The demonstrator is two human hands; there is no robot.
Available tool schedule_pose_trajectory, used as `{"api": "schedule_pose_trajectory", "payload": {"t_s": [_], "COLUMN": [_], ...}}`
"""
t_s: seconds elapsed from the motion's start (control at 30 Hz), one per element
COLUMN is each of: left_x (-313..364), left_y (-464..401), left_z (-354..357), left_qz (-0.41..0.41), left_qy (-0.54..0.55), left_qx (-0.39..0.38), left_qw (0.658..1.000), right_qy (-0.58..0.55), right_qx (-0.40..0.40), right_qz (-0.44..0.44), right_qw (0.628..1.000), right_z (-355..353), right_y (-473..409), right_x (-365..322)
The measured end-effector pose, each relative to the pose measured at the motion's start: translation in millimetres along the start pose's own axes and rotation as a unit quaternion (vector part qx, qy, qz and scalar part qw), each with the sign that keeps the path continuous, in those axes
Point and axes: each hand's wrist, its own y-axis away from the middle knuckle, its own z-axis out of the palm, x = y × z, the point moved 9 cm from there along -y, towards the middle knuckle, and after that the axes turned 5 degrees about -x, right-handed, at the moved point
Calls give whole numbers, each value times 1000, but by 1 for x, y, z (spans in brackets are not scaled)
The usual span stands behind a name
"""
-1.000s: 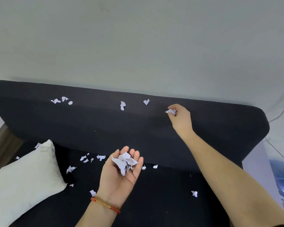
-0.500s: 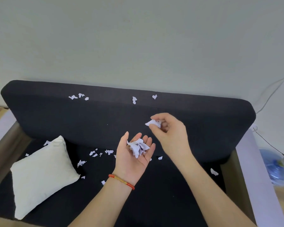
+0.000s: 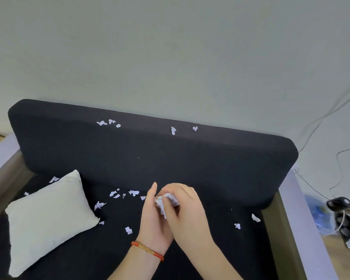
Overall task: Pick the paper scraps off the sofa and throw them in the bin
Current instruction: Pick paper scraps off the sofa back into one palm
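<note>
A black sofa [image 3: 210, 164] fills the middle of the view. My left hand [image 3: 153, 221], palm up with a red cord at the wrist, cups a bunch of white paper scraps [image 3: 166, 201]. My right hand [image 3: 187, 209] lies over it, its curled fingers pressing a scrap into that bunch. Several loose scraps lie along the top of the backrest [image 3: 173, 130] and several more on the seat left of my hands [image 3: 133, 192]. Two scraps [image 3: 256, 217] lie on the seat near the right arm. No bin is in view.
A white cushion [image 3: 47, 221] lies on the left of the seat. Pale armrests [image 3: 303, 219] flank the sofa. On the floor to the right are a blue plastic bottle [image 3: 319, 215], a black object and cables running up the wall.
My right hand came down from the backrest with a scrap and now covers the left palm. The left hand has risen slightly toward it and the view has pulled back.
</note>
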Motion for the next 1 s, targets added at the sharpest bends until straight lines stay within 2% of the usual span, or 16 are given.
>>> {"api": "schedule_pose_trajectory", "payload": {"t_s": [0.1, 0.2, 0.37, 0.53, 0.67, 0.83, 1.0], "left_x": [4, 7, 7, 5, 11, 22, 33], "left_y": [16, 28, 35, 27, 16, -1, -29], "left_z": [-8, -12, -20, -24, -29, -37, -26], "left_qz": [-15, -19, -28, -33, -8, 18, 40], "left_qy": [15, 20, 30, 5, 66, 98, 123], "left_qx": [-35, -68, -66, -52, -19, 37, 57], "left_qw": [999, 997, 997, 998, 998, 994, 990], "right_qy": [12, 40, 60, 20, 49, 77, 84], "right_qx": [21, 7, -24, 11, 11, -39, -72], "right_qz": [14, 27, 36, 18, 3, 52, 73], "right_qw": [1000, 999, 997, 1000, 999, 995, 991], "right_z": [16, 37, 53, 29, -7, -35, -36], "right_y": [14, 24, 33, 21, -32, -128, -226], "right_x": [-10, -19, -23, -10, 34, 120, 180]}}
